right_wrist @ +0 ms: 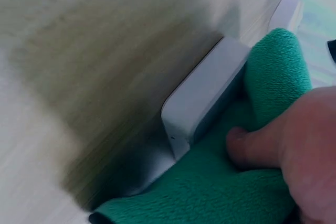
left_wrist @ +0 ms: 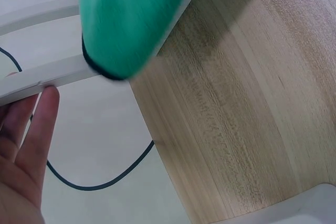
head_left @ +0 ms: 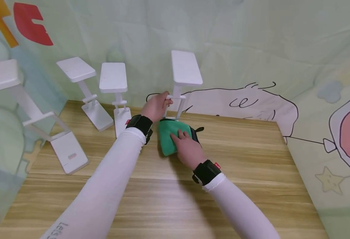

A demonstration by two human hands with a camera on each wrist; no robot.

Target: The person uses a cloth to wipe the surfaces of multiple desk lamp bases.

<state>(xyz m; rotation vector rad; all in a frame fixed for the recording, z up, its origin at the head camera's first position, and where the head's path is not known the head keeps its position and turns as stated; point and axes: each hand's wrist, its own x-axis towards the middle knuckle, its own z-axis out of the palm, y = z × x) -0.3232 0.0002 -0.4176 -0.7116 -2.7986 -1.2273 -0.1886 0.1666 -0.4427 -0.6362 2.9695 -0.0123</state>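
The right hand (head_left: 189, 152) presses the green cloth (head_left: 167, 141) over the foot of a white stand (head_left: 186, 68), but I can't tell how bent its fingers are. A near stand (head_left: 68, 152) sits off to the left, away from the cloth. The left hand (head_left: 155, 108) has its fingers bent around the middle bar of the cloth's stand. The work on this foot looks partway done, as the cloth is on it. Two more stands (head_left: 113, 76) (head_left: 76, 68) wait farther left on the surface (head_left: 246, 186); I can't tell if they are done. The left arm hides one's foot. Behind is the wall sheet (head_left: 237, 49).
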